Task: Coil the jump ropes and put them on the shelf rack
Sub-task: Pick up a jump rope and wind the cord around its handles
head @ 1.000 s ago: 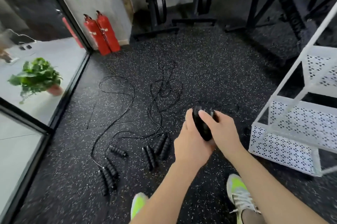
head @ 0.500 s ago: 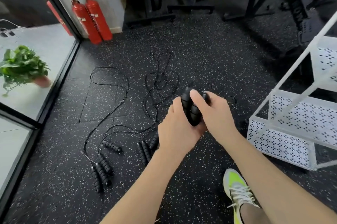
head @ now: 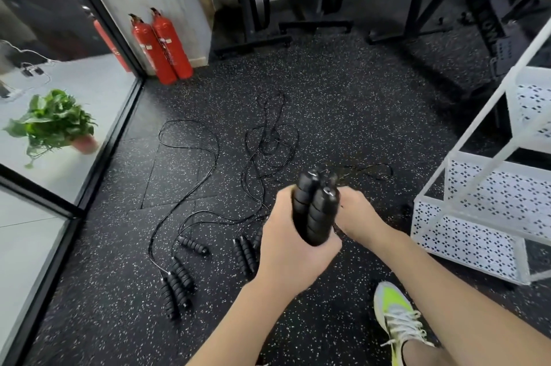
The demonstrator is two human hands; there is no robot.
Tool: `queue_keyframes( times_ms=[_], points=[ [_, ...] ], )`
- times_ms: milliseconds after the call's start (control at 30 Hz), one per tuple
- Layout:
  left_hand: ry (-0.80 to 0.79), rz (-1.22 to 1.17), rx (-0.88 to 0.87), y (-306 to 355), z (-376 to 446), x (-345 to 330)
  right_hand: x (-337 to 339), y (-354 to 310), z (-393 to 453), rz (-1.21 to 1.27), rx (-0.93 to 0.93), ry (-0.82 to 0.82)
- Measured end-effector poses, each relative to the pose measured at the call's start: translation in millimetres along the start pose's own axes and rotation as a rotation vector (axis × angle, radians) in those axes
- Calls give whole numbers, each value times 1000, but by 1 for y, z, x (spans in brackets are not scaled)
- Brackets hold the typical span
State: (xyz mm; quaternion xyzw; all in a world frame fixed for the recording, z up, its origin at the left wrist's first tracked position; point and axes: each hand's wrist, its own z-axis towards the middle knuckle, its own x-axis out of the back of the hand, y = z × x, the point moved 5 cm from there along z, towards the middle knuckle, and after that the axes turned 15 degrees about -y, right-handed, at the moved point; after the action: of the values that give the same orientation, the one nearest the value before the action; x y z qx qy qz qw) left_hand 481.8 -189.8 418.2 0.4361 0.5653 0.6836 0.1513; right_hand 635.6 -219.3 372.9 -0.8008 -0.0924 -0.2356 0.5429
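Head view: the left hand (head: 293, 242) grips the paired rope handles (head: 313, 210) upright, left of the shelf rack (head: 477, 231), likely as a core for coiling. The right hand (head: 356, 213), fingers curled, probably pinches the cord; other ropes (head: 238, 181) lie farther left.

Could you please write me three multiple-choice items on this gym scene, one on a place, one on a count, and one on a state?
1. Where does the white shelf rack stand?
A. to the person's right
B. beside the plant
C. behind the extinguishers

2. How many red fire extinguishers stand at the grey wall, this side of the glass?
A. one
B. two
C. four

3. What does the left hand do?
A. hangs idle
B. grips two black rope handles
C. rests on the rack

Key: 1 A, it fills the right edge. 2 B, a pair stands side by side. 3 B, the grip wraps both handles.
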Motion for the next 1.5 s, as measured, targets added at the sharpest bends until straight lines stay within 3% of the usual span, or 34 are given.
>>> queue_keyframes(
  times_ms=[100, 233, 467, 633, 767, 867, 933, 1033, 1100, 1267, 1367, 1500],
  points=[
    [154, -298, 46, -7, 14, 11, -10, -4, 1, -110, -52, -12],
    [189, -737, 175, -27, 40, 12, -22, -30, -7, -354, 24, -97],
    [133, -999, 147, -29, 59, 13, -30, -33, -13, -621, 74, -236],
    [97, -1142, 85, -24, 63, 21, -28, -24, -16, -359, 154, -230],
    [85, -1318, -28, -20, 63, 52, -21, 20, -9, -216, -26, -269],
    [66, -1264, -7, -31, 59, 66, -8, 48, -1, -194, -153, -188],
    [-11, -1148, 67, -36, 56, 65, 8, 53, 2, -219, -215, -35],
    [-157, -817, 257, -42, 51, 57, 33, 50, 1, -229, -255, 227],
    [-209, -517, 328, -46, 49, 51, 39, 44, 0, -189, -244, 306],
    [-205, -148, 279, -40, 50, 28, 29, 6, 5, -41, -123, 249],
    [-175, -107, 278, -38, 53, 18, 20, -15, 8, 88, 16, 164],
    [-267, -194, 263, -39, 56, 13, 17, -20, 5, 243, 80, 77]
  ],
)
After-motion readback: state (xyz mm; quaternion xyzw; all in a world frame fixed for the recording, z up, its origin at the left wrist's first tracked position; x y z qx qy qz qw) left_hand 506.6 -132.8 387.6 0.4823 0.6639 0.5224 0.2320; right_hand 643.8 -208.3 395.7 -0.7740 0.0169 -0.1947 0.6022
